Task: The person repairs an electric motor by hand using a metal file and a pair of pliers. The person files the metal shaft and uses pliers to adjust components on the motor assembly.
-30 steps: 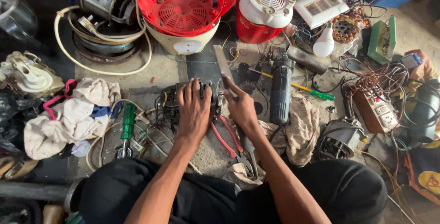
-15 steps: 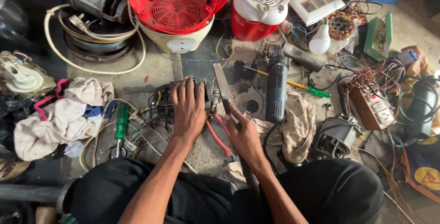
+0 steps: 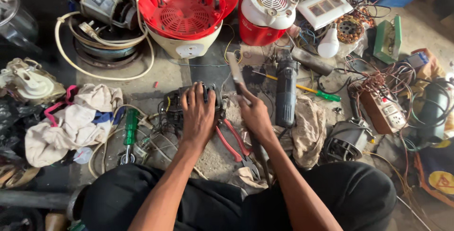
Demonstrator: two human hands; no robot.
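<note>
The left hand lies flat, palm down, on a small dark motor block on the floor. Its fingers are spread and press on the top of the block; they do not curl under it, so the hand is holding the block down and not gripping it. The right hand is clenched around the handle of a flat metal file. The blade comes out above the thumb and the fingers wrap it fully.

The long axis of the file runs from the right hand up and a little to the left, away from the person. Its far end points toward the cream and red appliance base. The blade passes just beside the right edge of the motor block; whether it touches the block cannot be told.

The motor block sits in the middle of the floor, directly in front of the person's knees. Thin wires come out of its left side.

Room around the hands is small. Red-handled pliers lie just below the block, between the two forearms. A black cylindrical tool lies upright in the view just right of the right hand, beside a brown cloth. A green-handled screwdriver lies left of the block, near a pile of white rags. A bare strip of concrete shows above the block.
</note>
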